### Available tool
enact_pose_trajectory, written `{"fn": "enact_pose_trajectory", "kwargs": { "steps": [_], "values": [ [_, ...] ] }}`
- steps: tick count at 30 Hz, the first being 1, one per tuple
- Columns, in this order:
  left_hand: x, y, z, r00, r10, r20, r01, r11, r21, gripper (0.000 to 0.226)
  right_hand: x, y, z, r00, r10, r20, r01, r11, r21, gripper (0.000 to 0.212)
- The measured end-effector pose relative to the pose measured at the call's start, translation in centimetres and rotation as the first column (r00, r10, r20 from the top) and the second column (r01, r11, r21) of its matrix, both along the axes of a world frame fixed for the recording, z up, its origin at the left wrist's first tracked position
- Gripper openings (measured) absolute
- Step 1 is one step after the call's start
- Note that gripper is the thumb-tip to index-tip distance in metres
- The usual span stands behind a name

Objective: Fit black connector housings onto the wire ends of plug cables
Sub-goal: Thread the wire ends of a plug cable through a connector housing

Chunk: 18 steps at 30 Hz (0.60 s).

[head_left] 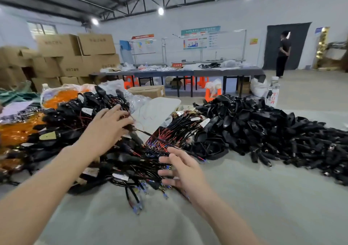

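Place: a factory assembly hall.
Roof: bare steel trusses (pixel 131 1) with bright lamps.
Stock: cardboard boxes (pixel 75 56) stacked by the wall.
Work: long tables (pixel 188 73) strewn with parts; heaps of cables (pixel 79 124) and black housings (pixel 273 127).
Walls: printed charts (pixel 200 37).

the heap of housings (pixel 263 131) is showing smooth black plastic with a slight gloss, catching the light. the plug cables (pixel 116 160) are wearing matt black rubbery sheaths, with thin red and black coated wires and blue plastic sleeves at the tips. the labels (pixel 120 177) on them are looking like white paper. the table cover (pixel 244 197) is looking grey, smooth and matt. the orange bags (pixel 17 131) are shining as glossy film. the boxes (pixel 58 44) are showing matt brown cardboard.
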State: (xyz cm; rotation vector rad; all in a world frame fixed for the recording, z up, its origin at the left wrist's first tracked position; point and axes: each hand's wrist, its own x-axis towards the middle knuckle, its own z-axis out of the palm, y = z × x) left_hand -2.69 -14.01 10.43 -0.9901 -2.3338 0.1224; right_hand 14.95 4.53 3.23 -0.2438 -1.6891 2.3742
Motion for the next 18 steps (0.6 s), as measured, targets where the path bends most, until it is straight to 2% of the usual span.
{"fn": "enact_pose_trajectory", "kwargs": {
  "steps": [2, 4, 9, 18],
  "values": [
    [-2.4, -2.3, 0.9, 0.966, 0.237, 0.099, -0.227, 0.968, -0.107, 0.055, -0.5, -0.9, 0.1, 1.0, 0.016, 0.008, -0.016, 0.999, 0.032, 0.021],
    [-3.4, -3.1, 0.4, 0.932, 0.326, 0.157, -0.309, 0.943, -0.122, 0.059, -0.4, -1.0, -0.2, 1.0, 0.022, 0.013, -0.022, 0.999, 0.04, 0.021],
    [-1.8, -0.6, -4.3, 0.978, 0.059, 0.2, -0.055, 0.998, -0.026, 0.049, 0.5, 1.4, -1.6, 0.995, -0.077, 0.067, 0.074, 0.996, 0.039, 0.021],
    [-0.3, 7.6, -9.5, 0.967, -0.075, 0.242, 0.076, 0.997, 0.009, 0.042, 1.5, 8.2, -4.4, 0.949, -0.291, 0.118, 0.284, 0.956, 0.073, 0.024]
  ]
}}
